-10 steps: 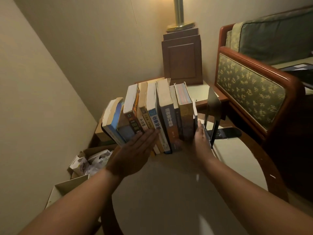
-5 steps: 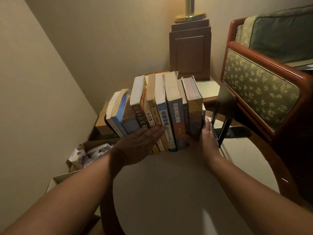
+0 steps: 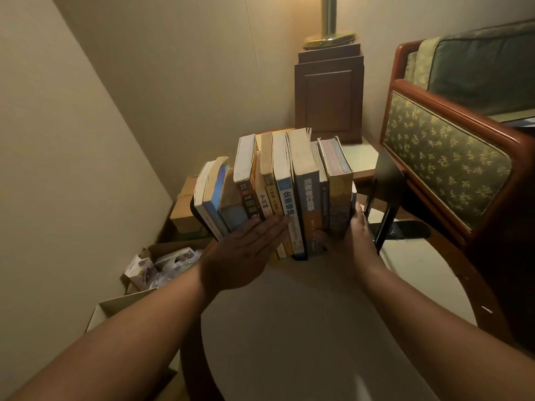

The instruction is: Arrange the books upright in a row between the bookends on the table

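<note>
Several books (image 3: 301,192) stand in a row on the round table (image 3: 312,328), spines toward me; the leftmost ones lean left. My left hand (image 3: 246,256) lies flat with straight fingers against the lower spines on the left side. My right hand (image 3: 356,241) presses the right end of the row, fingers along the last book. A black metal bookend (image 3: 388,195) stands just right of that hand, a small gap from the books. A dark edge of the other bookend (image 3: 193,209) shows behind the leftmost book.
A wooden-framed sofa arm (image 3: 451,146) stands close on the right. A dark wooden cabinet (image 3: 330,94) with a brass lamp base sits behind. Cardboard boxes (image 3: 182,209) and packaging (image 3: 156,264) lie on the floor at the left, by the wall.
The view has shifted a little. Both hands stay against the row; the books stand slightly tighter and nearer the right bookend.
</note>
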A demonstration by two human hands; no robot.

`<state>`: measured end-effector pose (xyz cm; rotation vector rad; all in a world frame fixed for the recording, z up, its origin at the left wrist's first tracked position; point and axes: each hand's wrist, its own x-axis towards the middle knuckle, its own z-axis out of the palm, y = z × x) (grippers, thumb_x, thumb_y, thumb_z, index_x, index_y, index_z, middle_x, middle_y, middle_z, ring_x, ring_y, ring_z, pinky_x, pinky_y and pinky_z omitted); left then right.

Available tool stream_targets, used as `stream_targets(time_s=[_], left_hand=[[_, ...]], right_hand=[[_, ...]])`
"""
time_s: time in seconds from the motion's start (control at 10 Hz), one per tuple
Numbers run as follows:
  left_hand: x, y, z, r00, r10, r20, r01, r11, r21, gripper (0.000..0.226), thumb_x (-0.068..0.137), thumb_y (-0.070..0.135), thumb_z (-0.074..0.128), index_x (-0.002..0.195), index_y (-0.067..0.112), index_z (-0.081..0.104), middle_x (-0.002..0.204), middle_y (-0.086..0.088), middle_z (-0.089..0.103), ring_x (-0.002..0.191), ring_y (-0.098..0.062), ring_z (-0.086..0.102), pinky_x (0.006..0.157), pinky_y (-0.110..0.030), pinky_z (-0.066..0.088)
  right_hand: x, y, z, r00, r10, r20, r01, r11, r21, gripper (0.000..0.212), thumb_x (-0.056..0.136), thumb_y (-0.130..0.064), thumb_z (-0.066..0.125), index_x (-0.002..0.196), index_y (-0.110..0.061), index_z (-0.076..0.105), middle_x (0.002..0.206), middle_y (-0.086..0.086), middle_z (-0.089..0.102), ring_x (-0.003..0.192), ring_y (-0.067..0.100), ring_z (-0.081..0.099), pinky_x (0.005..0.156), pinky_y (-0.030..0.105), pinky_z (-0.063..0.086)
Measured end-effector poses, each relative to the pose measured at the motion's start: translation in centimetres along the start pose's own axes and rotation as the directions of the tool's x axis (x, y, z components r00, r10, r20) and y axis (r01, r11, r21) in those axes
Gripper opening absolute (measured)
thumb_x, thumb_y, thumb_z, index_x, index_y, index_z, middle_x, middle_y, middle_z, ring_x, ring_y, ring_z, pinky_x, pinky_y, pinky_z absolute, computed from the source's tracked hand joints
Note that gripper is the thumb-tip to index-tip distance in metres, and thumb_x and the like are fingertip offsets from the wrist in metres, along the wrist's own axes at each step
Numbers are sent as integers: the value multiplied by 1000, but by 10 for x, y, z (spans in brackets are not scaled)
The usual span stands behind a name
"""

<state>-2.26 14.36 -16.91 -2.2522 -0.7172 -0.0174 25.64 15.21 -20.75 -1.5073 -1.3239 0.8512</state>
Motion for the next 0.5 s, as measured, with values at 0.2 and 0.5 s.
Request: stream_targets(time_s=[0.2, 0.5], left_hand=[[-12, -9, -12, 999, -1, 36, 0, 1000, 29, 65, 104, 34, 38, 159, 5, 20, 166, -22, 10, 155, -36, 6, 123, -53, 19], [-27, 15, -40, 992, -64, 106, 69, 997, -44, 67, 100, 41, 43, 157, 9, 29, 166, -19, 15, 154, -38, 11, 120, -57, 24]], right_hand=[[-10, -4, -5, 1000, 11, 11, -11, 999, 31, 98, 89, -59, 71, 159, -47, 3, 168, -2, 19, 154, 26, 19, 121, 58, 26], [-37, -22, -20, 999, -15, 42, 18, 998, -64, 114, 80, -53, 81, 162, -26, 8, 165, 6, 27, 150, 30, 28, 118, 56, 34]])
